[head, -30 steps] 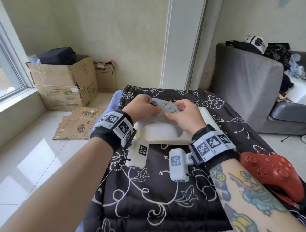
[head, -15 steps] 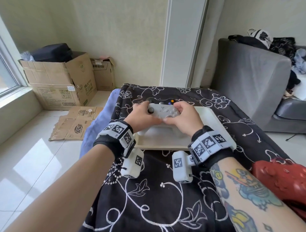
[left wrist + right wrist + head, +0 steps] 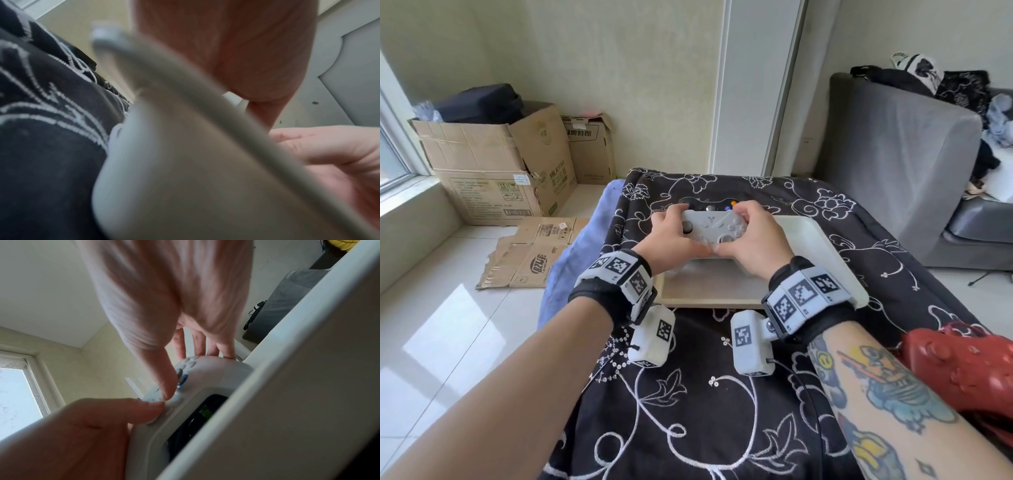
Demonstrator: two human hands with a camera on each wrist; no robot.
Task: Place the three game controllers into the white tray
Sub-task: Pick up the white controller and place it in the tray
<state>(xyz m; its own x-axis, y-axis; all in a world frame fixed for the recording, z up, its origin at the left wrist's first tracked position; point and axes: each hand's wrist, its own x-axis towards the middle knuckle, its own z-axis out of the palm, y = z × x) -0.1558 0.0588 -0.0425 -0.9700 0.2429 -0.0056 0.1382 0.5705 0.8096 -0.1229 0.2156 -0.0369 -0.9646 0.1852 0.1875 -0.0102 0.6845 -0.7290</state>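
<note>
I hold a white game controller [image 3: 714, 226] in both hands over the white tray [image 3: 811, 246], which lies on the black flowered cloth. My left hand [image 3: 671, 236] grips its left grip and my right hand [image 3: 750, 240] its right grip, thumbs on its face. In the right wrist view the white controller [image 3: 213, 369] sits low against the tray wall [image 3: 287, 369]. Beyond it peeks a dark controller [image 3: 705, 205] with coloured buttons. A red controller [image 3: 962, 370] lies on the cloth by my right forearm. The left wrist view is blurred by the tray rim [image 3: 185, 97].
Cardboard boxes [image 3: 493, 164] and flattened card [image 3: 534, 250] sit on the tiled floor at the left. A grey sofa [image 3: 904, 154] stands to the right of the cloth-covered surface [image 3: 688, 411]. A blue fabric edge [image 3: 571, 260] hangs at the left side.
Both hands have brought the white controller lower and slightly nearer over the tray, its face now turned up toward me. The red controller has not moved.
</note>
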